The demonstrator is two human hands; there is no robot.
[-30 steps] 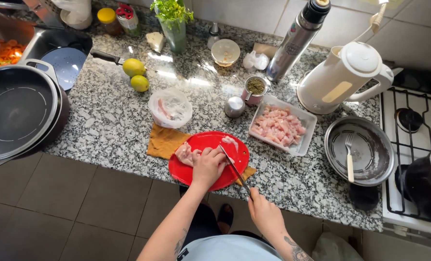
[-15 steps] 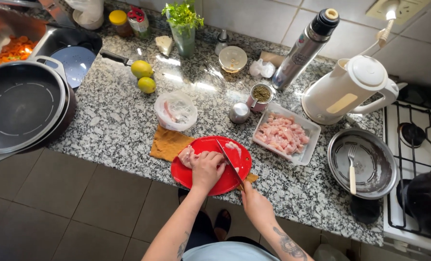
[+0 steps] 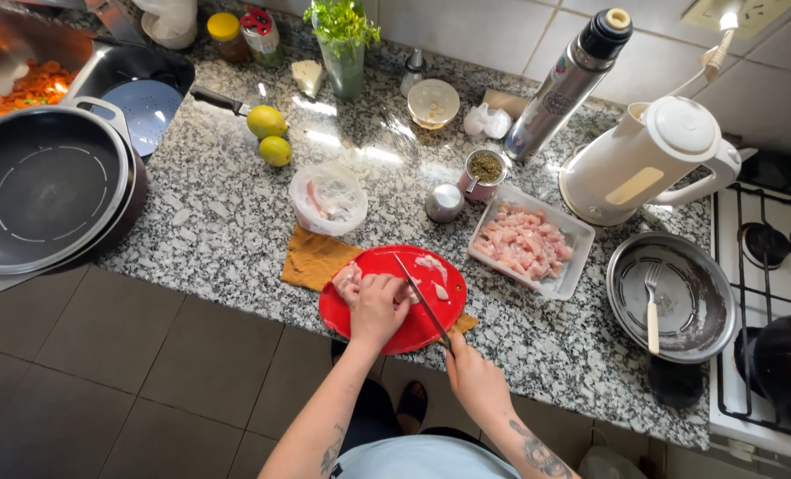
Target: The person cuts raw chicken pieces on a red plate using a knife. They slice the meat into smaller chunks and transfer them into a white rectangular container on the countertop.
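The left hand [image 3: 379,306] lies palm down, its fingers [image 3: 360,286] curled together and pressing on a pale piece of raw meat [image 3: 346,279] at the left side of a round red cutting board [image 3: 431,324]. The right hand [image 3: 473,377] is closed in a fist around the handle of a knife [image 3: 420,297], just off the board's near edge. The knife's long axis runs diagonally, handle near the person's body on the right, tip pointing away and to the left, the blade passing close beside the left hand's knuckles. A few small cut bits [image 3: 432,266] lie on the far part of the board. The board sits on an orange cloth [image 3: 311,257] on the speckled granite table [image 3: 218,213]. To the right, a white rectangular tray [image 3: 566,282] already holds a heap of diced meat [image 3: 524,241], so much of the cutting looks done, with the piece under the hand left to slice. Further out stand a plastic bag with more meat [image 3: 327,197], two lemons [image 3: 269,135], a white kettle [image 3: 648,160] and a metal pan with a fork [image 3: 670,297]
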